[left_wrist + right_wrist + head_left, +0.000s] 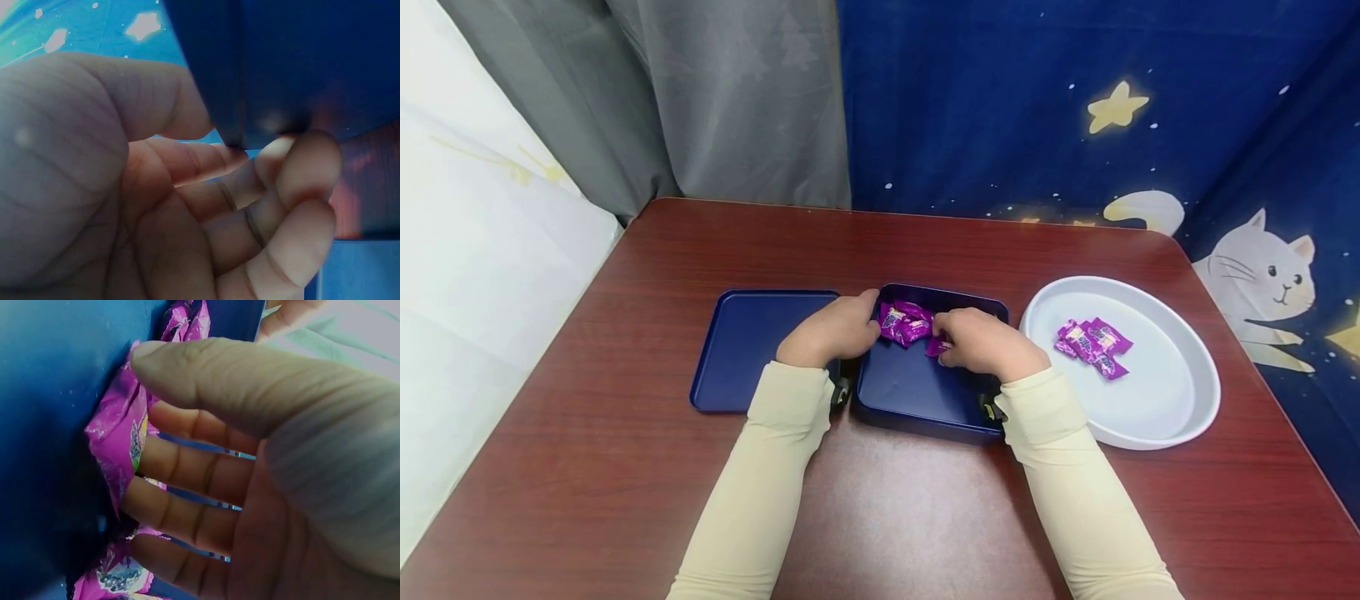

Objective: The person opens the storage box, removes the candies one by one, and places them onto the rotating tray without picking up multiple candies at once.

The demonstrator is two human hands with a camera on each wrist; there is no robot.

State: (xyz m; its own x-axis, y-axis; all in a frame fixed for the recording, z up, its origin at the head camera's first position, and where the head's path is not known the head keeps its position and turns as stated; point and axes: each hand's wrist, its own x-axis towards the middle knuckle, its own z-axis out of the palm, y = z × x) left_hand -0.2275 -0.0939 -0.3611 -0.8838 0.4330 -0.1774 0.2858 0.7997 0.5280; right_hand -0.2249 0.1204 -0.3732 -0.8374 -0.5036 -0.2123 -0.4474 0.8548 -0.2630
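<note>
A dark blue rectangular box [925, 379] stands in the middle of the table. My left hand [831, 329] holds its left wall near the far corner; in the left wrist view the thumb and curled fingers meet the blue side [300, 69]. Inside the box, my right hand [985, 340] pinches a purple wrapped candy [115, 428] between thumb and fingers. Several more purple candies [904, 323] lie together along the box's far left side, close to that hand. The right wrist view shows another candy [119, 575] below the fingers.
Left of the box lies a flat blue lid [752, 342], partly behind the left hand. A round white tray [1150, 408] on the right bears several purple candies [1093, 343]. The brown table [625, 467] ends at grey and blue curtains [970, 108].
</note>
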